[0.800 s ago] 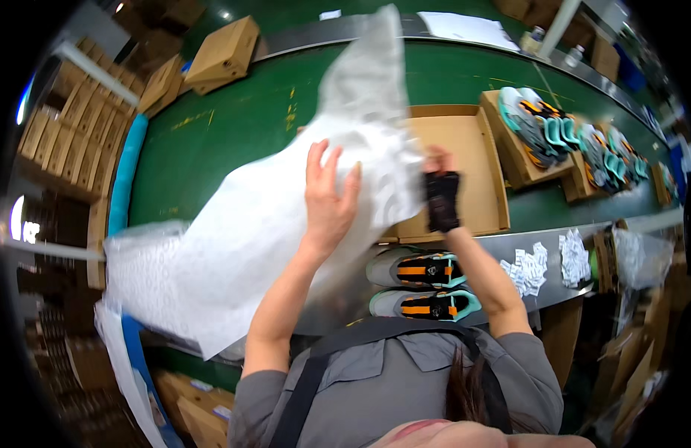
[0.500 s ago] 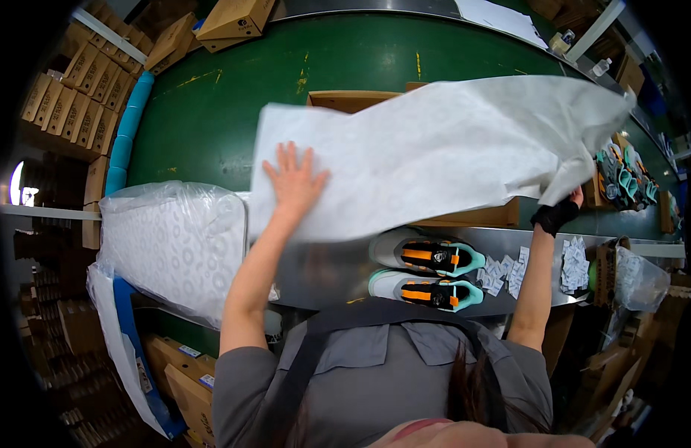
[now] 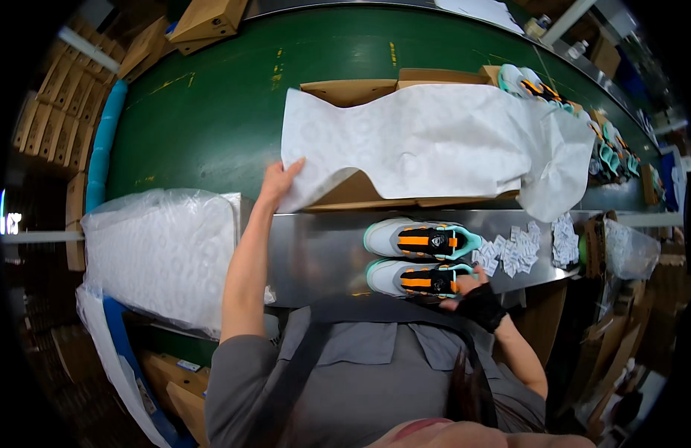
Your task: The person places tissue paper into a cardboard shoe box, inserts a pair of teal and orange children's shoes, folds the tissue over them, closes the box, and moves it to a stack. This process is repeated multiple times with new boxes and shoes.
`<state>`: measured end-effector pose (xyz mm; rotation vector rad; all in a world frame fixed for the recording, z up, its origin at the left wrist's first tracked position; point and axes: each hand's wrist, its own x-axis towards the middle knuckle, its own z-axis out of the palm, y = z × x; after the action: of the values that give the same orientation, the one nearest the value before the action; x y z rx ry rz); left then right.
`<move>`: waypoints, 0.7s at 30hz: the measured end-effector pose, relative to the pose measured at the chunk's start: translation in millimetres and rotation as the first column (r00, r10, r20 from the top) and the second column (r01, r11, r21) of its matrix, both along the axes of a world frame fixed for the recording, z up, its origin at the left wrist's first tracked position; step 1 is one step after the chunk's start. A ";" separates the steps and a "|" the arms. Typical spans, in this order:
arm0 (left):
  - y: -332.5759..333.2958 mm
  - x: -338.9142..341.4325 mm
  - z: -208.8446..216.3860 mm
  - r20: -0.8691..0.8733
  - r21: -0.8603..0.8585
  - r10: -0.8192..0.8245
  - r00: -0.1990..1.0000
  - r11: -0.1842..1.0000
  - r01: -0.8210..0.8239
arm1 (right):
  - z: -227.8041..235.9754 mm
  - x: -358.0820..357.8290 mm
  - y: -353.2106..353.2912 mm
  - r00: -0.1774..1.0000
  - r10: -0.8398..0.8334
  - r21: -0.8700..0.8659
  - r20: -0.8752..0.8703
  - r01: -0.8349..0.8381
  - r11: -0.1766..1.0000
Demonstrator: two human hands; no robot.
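Paper over the box, one hand at the shoes

The left hand (image 3: 280, 181) lies flat, fingers together, pinning the near-left edge of the paper (image 3: 428, 138), which drapes across the open box (image 3: 360, 193). The paper looks thin, light and easily torn, best held at its edges or corners. The right hand (image 3: 476, 297), in a dark fingerless glove, curls around the nearer shoe (image 3: 419, 277); the other shoe (image 3: 422, 240) sits between it and the box.
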<state>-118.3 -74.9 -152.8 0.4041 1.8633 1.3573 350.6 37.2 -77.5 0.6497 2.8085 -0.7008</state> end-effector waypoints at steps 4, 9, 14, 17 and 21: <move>6.0 19.6 -6.3 -0.121 0.153 -0.037 0.992 0.987 0.055 | -18.5 2.7 -1.8 0.971 0.239 0.287 0.018 -0.234 0.929; -12.9 -8.4 20.3 -0.475 0.166 0.045 0.879 0.985 0.039 | 56.4 -56.3 8.3 0.990 0.125 -0.047 -0.064 -0.129 0.991; -35.2 -34.4 49.1 -0.593 0.155 0.081 0.801 0.988 0.015 | 92.0 -130.8 43.4 0.662 -0.736 -0.865 -0.140 0.279 0.416; -33.1 -47.1 79.8 -0.655 0.108 0.097 0.750 0.994 -0.034 | 53.4 -191.4 72.0 0.385 -0.901 -0.952 -0.199 0.141 0.270; -24.3 -53.2 106.4 -0.042 0.270 0.139 0.989 0.955 -0.123 | -33.6 -251.1 93.0 0.426 -0.877 -0.911 -0.225 0.226 0.344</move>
<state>-171.5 -99.2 -46.4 0.4684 1.7858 1.7127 99.5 130.2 -111.1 1.5177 2.0834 -2.6937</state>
